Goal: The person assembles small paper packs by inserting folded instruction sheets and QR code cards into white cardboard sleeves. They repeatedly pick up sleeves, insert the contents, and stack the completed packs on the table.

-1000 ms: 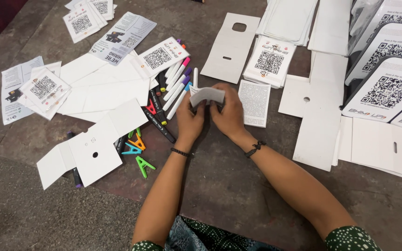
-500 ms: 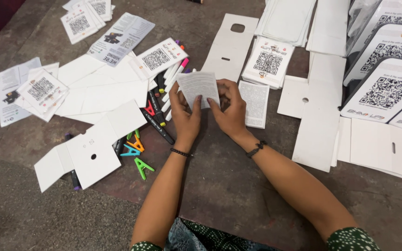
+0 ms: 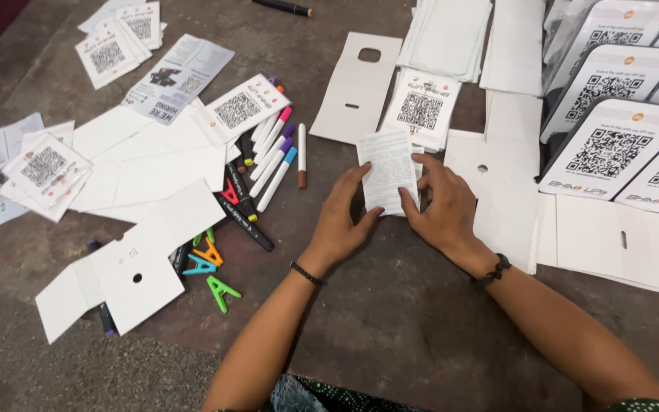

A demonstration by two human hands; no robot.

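You have two hands, left (image 3: 342, 221) and right (image 3: 440, 204), on one printed slip (image 3: 387, 169), with three plastic clips (image 3: 212, 268), five white markers (image 3: 272, 152) and two punched card blanks (image 3: 127, 271) nearby.

White rectangular paper leaflet (image 3: 387, 172) covered in fine black print; white felt-tip markers (image 3: 272, 156) capped in pink, purple and blue; green, orange and teal plastic clips (image 3: 211, 267) on a mottled grey-brown stone floor (image 3: 390, 320)

Even soft daylight, faint shadows, slight blur.
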